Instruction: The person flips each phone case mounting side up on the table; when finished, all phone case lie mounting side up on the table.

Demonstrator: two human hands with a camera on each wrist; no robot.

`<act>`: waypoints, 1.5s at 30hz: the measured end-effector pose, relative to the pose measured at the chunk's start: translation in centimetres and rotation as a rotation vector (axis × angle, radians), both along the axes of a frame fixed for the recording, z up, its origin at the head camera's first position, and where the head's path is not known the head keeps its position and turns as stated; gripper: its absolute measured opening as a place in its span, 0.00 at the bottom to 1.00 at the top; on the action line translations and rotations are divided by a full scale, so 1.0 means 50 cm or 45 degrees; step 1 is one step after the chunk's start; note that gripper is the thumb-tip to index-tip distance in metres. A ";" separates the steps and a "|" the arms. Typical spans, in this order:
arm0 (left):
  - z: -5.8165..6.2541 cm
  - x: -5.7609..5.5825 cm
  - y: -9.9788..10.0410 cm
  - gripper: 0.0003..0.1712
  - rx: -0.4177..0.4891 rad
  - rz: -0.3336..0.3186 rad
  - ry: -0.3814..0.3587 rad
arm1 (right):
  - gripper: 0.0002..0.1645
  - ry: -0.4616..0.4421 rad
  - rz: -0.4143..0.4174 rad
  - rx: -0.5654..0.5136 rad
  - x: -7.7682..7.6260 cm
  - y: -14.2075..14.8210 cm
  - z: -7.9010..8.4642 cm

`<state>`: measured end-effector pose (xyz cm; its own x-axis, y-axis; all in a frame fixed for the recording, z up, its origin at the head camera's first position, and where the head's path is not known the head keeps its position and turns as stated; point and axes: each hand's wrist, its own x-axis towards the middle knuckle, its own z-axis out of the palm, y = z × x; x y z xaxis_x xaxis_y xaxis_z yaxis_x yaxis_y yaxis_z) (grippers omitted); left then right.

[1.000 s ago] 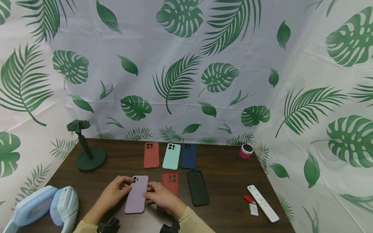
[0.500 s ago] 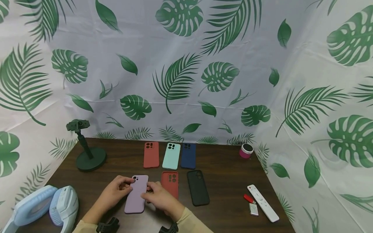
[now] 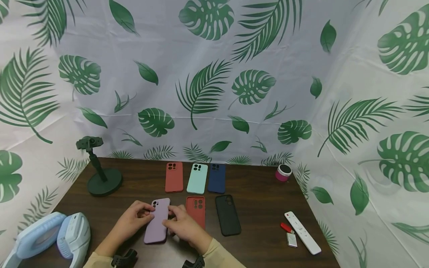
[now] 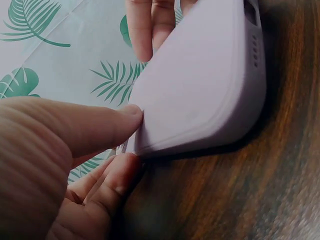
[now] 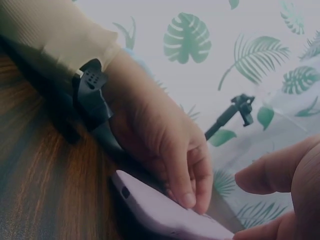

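A light purple phone case [image 3: 157, 223] lies back side up between my two hands, its far end tilted up a little off the table. My left hand [image 3: 134, 217] pinches its left edge, the thumb [image 4: 120, 122] on the back face and the fingertips curled at the side. At the opposite edge my right hand [image 3: 184, 225] grips it, thumb over the face and forefinger along the side. The left wrist view shows the port cutout and small holes in the case's end wall. In the right wrist view the case's lower part is cut off by the frame.
Behind lie red [image 3: 174, 176], mint [image 3: 197, 178] and blue [image 3: 216, 178] phone cases. Another red case [image 3: 197, 212] and a black case [image 3: 228, 215] lie right. Headphones [image 3: 72, 238] and a stand [image 3: 104, 182] are left; a white remote [image 3: 302, 232] and pink jar [image 3: 283, 173] right.
The purple case's far end has risen slightly, and its near end wall now shows more. My right fingers have shifted a little along the edge; my left hand has barely moved.
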<state>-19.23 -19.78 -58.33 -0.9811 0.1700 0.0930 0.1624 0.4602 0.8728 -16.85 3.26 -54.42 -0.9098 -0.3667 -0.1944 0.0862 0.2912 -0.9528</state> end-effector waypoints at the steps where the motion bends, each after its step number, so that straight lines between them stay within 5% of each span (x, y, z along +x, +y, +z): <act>1: 0.000 0.000 0.000 0.11 0.000 0.004 -0.006 | 0.36 0.005 0.001 -0.010 0.000 0.000 -0.001; 11: -0.004 -0.005 -0.003 0.12 -0.021 -0.015 -0.036 | 0.40 0.170 0.074 -0.122 -0.002 0.005 -0.003; 19: -0.004 0.000 -0.009 0.15 0.050 -0.132 0.026 | 0.41 0.238 0.098 -0.188 -0.003 -0.005 -0.020; 25: 0.003 0.004 -0.006 0.20 0.177 -0.206 -0.109 | 0.45 0.247 0.062 -0.237 -0.004 -0.012 -0.028; 32: 0.003 0.004 -0.002 0.20 0.236 -0.252 -0.182 | 0.49 0.132 0.034 -0.189 0.006 -0.014 -0.037; 39: 0.009 0.010 0.007 0.18 0.329 -0.308 -0.167 | 0.49 0.296 0.214 -0.076 0.011 -0.012 -0.045; 45: 0.016 0.014 0.015 0.19 0.354 -0.253 -0.166 | 0.50 0.283 0.362 -0.096 0.010 -0.015 -0.047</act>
